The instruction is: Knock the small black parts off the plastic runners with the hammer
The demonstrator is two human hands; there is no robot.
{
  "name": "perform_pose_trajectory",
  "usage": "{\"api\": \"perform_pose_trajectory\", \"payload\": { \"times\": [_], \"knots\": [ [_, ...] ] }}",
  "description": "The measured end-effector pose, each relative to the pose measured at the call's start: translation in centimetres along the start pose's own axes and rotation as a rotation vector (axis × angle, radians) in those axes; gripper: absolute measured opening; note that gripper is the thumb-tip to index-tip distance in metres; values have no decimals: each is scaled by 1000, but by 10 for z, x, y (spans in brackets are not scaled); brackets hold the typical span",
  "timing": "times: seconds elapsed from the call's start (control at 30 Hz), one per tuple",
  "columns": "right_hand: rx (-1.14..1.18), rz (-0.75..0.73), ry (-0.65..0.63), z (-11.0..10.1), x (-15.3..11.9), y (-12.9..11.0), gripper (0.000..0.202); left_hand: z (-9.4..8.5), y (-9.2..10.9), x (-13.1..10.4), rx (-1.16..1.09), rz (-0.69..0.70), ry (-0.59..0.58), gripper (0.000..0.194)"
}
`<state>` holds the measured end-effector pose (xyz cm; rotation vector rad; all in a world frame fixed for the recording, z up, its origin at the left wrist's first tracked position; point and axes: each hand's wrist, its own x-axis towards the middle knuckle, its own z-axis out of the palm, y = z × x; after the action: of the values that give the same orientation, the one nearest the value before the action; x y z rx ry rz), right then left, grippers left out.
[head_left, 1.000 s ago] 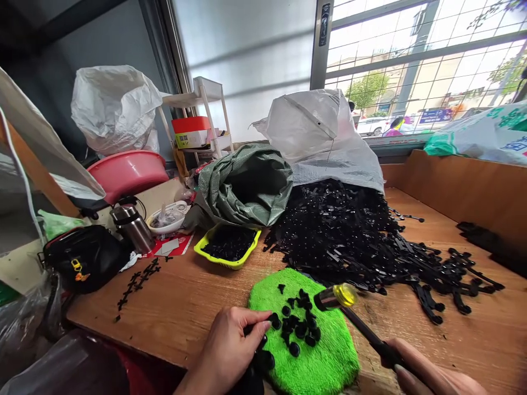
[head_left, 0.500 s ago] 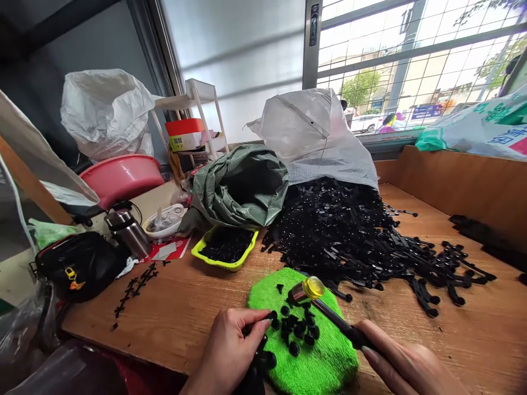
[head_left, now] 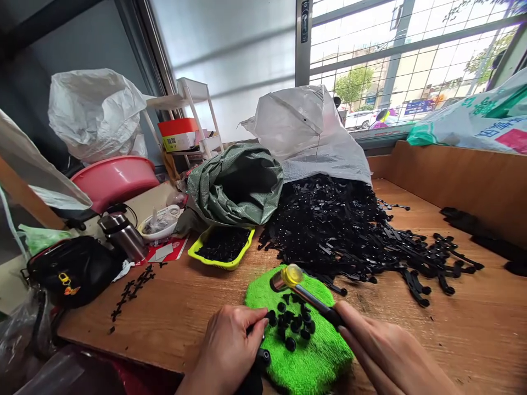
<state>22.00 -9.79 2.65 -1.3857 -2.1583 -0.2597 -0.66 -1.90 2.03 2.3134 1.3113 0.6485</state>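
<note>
R hand (head_left: 387,356) is gripping the dark handle of a small mallet (head_left: 304,296), its yellow-capped head (head_left: 288,276) hovering over the far edge of the green towel pad (head_left: 313,362). L hand (head_left: 230,345) is closing thumb and fingers on a black plastic strip (head_left: 257,359) at the pad's near-left edge, w/ fingertips touching the cluster of small black round caps (head_left: 293,323) lying on the pad. As for progress, judging by how things lie: a yellow tray (head_left: 197,254) just beyond the pad is holding a layer of small black pieces, so some output looks done, but the big heap of black plastic strips (head_left: 341,230) spilling from the white sack (head_left: 308,131) over the wooden surface (head_left: 185,307) is still large, so most of the work seems left. A few strips (head_left: 132,288) are lying apart at left, near a black bag (head_left: 74,269) and a steel flask (head_left: 121,236). A green woven sack (head_left: 236,186) is sitting open behind the tray; can't tell what's in it, inside is dark. Hard to make out: exact shape of the caps, and whether the strip in the L hand is carrying caps – palm and fingers are covering most of it. R hand is cut off by the bottom edge, so its full grip isn't showing. More dark pieces (head_left: 481,236) along the wooden side wall at right are too blurred to ID. A pink basin (head_left: 115,178) and a white rack (head_left: 189,120) are standing further back.
</note>
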Motion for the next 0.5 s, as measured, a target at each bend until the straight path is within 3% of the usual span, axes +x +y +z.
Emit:
{"api": "perform_pose_trajectory", "payload": {
  "times": [0.13,0.33,0.5],
  "knots": [
    [-43,-1,-55,9,1,-1,34,2,0,1,6,-33,-49,25],
    [55,59,104,-8,-2,2,31,15,-13,0,-272,-116,56,23],
    [47,72,105,-5,-9,8,31,12,-17,-1,-309,-97,70,22]
  ]
}}
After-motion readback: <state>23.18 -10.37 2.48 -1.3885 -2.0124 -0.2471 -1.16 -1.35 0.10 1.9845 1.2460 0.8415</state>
